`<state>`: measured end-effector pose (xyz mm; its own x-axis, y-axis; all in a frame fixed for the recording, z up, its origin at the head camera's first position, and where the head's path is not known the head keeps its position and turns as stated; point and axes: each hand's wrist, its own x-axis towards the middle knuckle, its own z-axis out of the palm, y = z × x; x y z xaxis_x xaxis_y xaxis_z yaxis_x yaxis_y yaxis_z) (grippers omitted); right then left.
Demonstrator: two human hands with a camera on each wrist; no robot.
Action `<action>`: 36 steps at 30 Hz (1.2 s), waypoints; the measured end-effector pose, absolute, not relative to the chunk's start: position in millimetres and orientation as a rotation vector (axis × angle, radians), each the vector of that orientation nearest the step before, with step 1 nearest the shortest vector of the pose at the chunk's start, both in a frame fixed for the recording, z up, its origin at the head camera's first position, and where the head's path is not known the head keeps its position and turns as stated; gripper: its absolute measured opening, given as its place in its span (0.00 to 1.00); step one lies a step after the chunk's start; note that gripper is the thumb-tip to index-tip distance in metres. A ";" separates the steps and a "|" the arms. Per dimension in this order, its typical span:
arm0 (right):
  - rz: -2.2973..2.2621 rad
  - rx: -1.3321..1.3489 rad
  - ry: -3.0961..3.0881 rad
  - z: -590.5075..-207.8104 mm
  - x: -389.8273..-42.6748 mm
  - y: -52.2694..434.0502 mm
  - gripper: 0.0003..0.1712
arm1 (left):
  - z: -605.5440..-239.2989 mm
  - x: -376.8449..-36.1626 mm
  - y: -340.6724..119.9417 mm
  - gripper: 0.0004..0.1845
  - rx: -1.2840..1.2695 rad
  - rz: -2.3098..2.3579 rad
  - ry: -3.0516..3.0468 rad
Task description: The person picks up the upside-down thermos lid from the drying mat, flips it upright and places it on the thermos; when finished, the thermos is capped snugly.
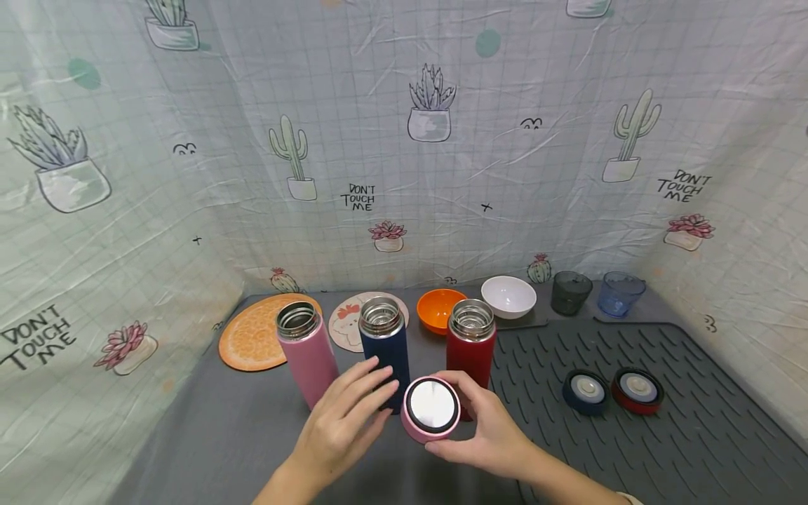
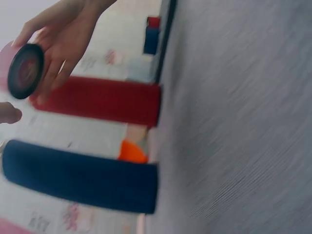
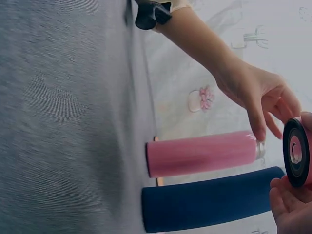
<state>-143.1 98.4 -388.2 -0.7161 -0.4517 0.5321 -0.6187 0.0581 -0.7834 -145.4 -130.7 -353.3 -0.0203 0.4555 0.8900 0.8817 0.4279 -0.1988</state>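
Note:
My right hand (image 1: 482, 428) grips a pink bottle lid (image 1: 432, 405) between thumb and fingers, its pale shiny disc facing up toward my head. From the right wrist view, the lid's (image 3: 296, 151) dark-rimmed underside shows. Beside it, my left hand (image 1: 344, 414) hovers with fingers spread and loosely bent, holding nothing. Three lidless steel-necked bottles stand upright in a row behind the hands: pink (image 1: 309, 365) at left, navy (image 1: 386, 344) in the middle, red (image 1: 470, 351) at right. The left fingers overlap the navy bottle in the head view; the right fingers overlap the red one.
A navy lid (image 1: 586, 391) and a red lid (image 1: 637, 391) lie on a dark ribbed mat (image 1: 694, 449) at right. Along the back are an orange-slice placemat (image 1: 252, 337), a round cartoon mat (image 1: 344, 330), an orange bowl (image 1: 438, 308), a white bowl (image 1: 508, 297) and two tinted cups (image 1: 571, 293).

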 end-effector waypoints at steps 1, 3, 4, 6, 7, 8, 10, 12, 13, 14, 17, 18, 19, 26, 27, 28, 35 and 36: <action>1.746 1.112 -2.167 -385.2 -143.6 97.5 0.39 | -351.3 -147.2 -134.8 0.14 -1.146 -0.511 -1.648; 1.744 1.123 -2.152 -379.6 -145.2 95.7 0.39 | -348.4 -151.0 -144.1 0.15 -1.058 -0.513 -1.654; 1.746 1.125 -2.144 -376.5 -145.7 94.6 0.39 | -347.2 -153.3 -149.1 0.16 -1.015 -0.524 -1.656; 1.743 1.131 -2.130 -370.4 -146.8 92.6 0.39 | -345.5 -157.7 -159.4 0.19 -0.928 -0.563 -1.666; 1.743 1.128 -2.125 -367.8 -147.6 91.5 0.39 | -344.7 -159.9 -164.5 0.20 -0.884 -0.587 -1.673; 1.741 1.125 -2.125 -365.5 -148.4 90.5 0.39 | -343.7 -162.2 -169.4 0.21 -0.842 -0.614 -1.676; 1.743 1.113 -2.131 -361.5 -150.3 87.8 0.40 | -341.5 -165.7 -177.9 0.23 -0.750 -0.672 -1.673; 1.740 1.105 -2.143 -358.0 -152.1 84.3 0.40 | -338.4 -168.0 -184.4 0.25 -0.665 -0.724 -1.662; 1.745 1.105 -2.143 -356.2 -152.9 82.3 0.40 | -336.2 -168.3 -186.8 0.26 -0.628 -0.750 -1.658; 1.754 1.106 -2.142 -354.5 -153.7 80.1 0.40 | -334.0 -168.2 -188.6 0.27 -0.593 -0.775 -1.657; 1.767 1.134 -2.115 -350.1 -156.3 72.4 0.41 | -328.8 -165.9 -192.3 0.27 -0.522 -0.860 -1.689; 1.779 1.137 -2.108 -348.9 -157.2 69.6 0.41 | -328.0 -165.1 -193.5 0.27 -0.503 -0.893 -1.716; 1.784 1.152 -2.094 -347.6 -158.2 66.7 0.41 | -328.2 -164.5 -194.7 0.28 -0.485 -0.934 -1.747; 1.781 1.224 -2.039 -338.5 -166.3 44.7 0.39 | -352.1 -179.4 -212.9 0.36 -0.416 -1.394 -1.921; 1.783 1.230 -2.036 -337.2 -167.4 41.6 0.39 | -357.1 -183.2 -216.0 0.35 -0.413 -1.468 -1.924; 1.788 1.232 -2.036 -335.9 -168.4 38.4 0.39 | -361.7 -186.7 -218.6 0.34 -0.411 -1.532 -1.928; 1.798 1.308 -1.995 -327.1 -177.6 13.5 0.40 | -382.3 -200.6 -225.9 0.29 -0.455 -1.755 -1.967; 1.799 1.318 -1.990 -325.7 -178.7 9.6 0.41 | -384.0 -201.2 -225.7 0.29 -0.473 -1.767 -1.967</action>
<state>-178.7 9.6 -325.7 -0.6018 -0.4919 0.6291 -0.6753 -0.1070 -0.7297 -201.2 -225.7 -384.0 -0.8389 -0.0446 0.5424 0.5345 0.1198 0.8366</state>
